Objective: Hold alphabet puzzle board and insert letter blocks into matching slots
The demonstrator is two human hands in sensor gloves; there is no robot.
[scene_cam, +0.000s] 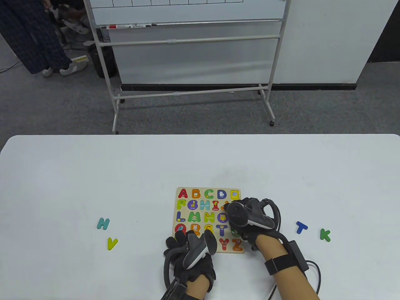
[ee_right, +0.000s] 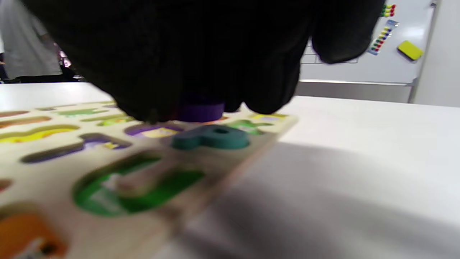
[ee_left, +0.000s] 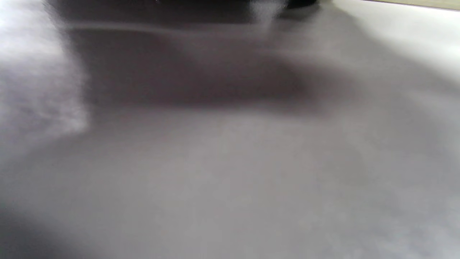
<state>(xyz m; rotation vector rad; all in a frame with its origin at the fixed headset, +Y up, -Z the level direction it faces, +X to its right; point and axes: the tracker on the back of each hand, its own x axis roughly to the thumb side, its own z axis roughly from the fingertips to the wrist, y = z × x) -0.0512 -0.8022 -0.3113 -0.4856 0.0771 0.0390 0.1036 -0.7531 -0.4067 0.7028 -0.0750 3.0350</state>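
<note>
The wooden alphabet puzzle board (scene_cam: pixel 176 218) lies flat on the white table, most slots filled with coloured letters. My left hand (scene_cam: pixel 177 239) rests with spread fingers on the board's near left corner; the left wrist view is blurred and shows only table. My right hand (scene_cam: pixel 232 208) hovers low over the board's right side. In the right wrist view its fingers (ee_right: pixel 201 54) hold a purple letter block (ee_right: pixel 201 110) just above the board (ee_right: pixel 230 169), behind a seated teal letter (ee_right: pixel 212 138) and an empty green slot (ee_right: pixel 136 190).
Loose letters lie on the table: a teal H (scene_cam: pixel 103 223) and a yellow V (scene_cam: pixel 112 243) to the left, a blue T (scene_cam: pixel 301 227) and a green K (scene_cam: pixel 325 234) to the right. A whiteboard stand (scene_cam: pixel 190 40) stands beyond the table's far edge.
</note>
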